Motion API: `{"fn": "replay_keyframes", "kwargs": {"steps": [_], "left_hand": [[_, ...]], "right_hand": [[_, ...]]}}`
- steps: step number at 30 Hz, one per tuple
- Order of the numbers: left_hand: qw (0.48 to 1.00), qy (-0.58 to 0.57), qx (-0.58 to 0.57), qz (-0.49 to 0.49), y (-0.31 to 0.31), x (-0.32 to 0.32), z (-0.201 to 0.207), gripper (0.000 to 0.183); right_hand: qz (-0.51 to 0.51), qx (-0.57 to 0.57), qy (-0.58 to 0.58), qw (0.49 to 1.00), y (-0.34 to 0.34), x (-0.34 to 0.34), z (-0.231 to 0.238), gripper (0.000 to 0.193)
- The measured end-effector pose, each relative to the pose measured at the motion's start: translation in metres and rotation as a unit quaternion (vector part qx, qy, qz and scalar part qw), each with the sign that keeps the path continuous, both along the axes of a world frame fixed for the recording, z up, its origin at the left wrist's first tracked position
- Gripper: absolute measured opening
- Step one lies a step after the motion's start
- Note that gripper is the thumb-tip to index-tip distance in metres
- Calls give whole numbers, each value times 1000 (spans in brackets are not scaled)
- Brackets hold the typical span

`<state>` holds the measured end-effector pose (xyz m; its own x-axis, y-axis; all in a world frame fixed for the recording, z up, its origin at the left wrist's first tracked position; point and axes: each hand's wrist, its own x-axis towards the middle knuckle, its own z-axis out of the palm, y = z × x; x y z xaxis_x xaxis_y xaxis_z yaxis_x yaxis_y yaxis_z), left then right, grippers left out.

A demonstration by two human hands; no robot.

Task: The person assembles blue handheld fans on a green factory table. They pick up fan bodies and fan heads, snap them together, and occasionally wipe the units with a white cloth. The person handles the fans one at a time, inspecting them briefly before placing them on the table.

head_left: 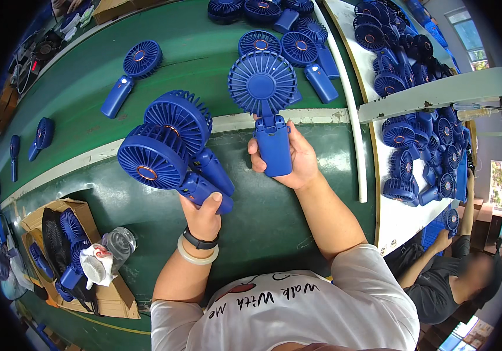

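Green worktop (262, 225) fills the middle of the workshop, a pale strip parting it from a green belt (81, 128) where blue fans (143, 58) lie scattered on the left and bunch together farther right. Near the worktop's left end, a cardboard box (127, 301) holds a black mesh bag (53, 234), several boxed fans (71, 225) and a crumpled white cloth (96, 268); a clear jar (122, 241) stands at its right edge, inside or merely against it, I cannot tell. Next comes the left hand (204, 215), fingers closed round the handle of a near fan (151, 165), thumb across it; a second fan (178, 124) sits close behind, and how the hidden fingers hold it cannot be seen. That pair looks likeliest to fail: a loosened grip could let the rear handle slip, or the cages could catch together. Farther right, the right hand (301, 158) curls round the handle of a third fan (261, 83), raised head-up; a knock could scuff its cage. Rightmost, a white table (390, 225) bears a fan pile (400, 131) that might slide if jostled, while a co-worker's hand (443, 240) holds another fan (451, 219).
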<state>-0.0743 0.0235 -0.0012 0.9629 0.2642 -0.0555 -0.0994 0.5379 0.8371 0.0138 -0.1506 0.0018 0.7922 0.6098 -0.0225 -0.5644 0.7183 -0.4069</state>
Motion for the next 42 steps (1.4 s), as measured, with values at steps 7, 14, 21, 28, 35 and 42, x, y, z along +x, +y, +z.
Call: {"fn": "replay_keyframes", "kwargs": {"steps": [7,14,21,28,35,42], "left_hand": [[1000,3,-1,3,0,0,0,74],[1000,2,-5,-7,-1,0,0,73],[1000,9,0,-6,-2,0,3,70],[1000,18,-7,-5,-2,-2,0,71],[1000,4,-5,-6,-3,1,3,74],[1000,14,0,-6,-2,-1,3,73]], "right_hand": [[-66,-121,-11,990,2,-3,3,47],[-105,-265,-51,957,2,-3,8,38],[-123,-268,-58,954,3,-2,8,34],[-136,-268,-65,952,2,-2,8,34],[-145,-276,-71,947,3,-2,4,31],[-122,-268,-48,954,2,2,5,34]]}}
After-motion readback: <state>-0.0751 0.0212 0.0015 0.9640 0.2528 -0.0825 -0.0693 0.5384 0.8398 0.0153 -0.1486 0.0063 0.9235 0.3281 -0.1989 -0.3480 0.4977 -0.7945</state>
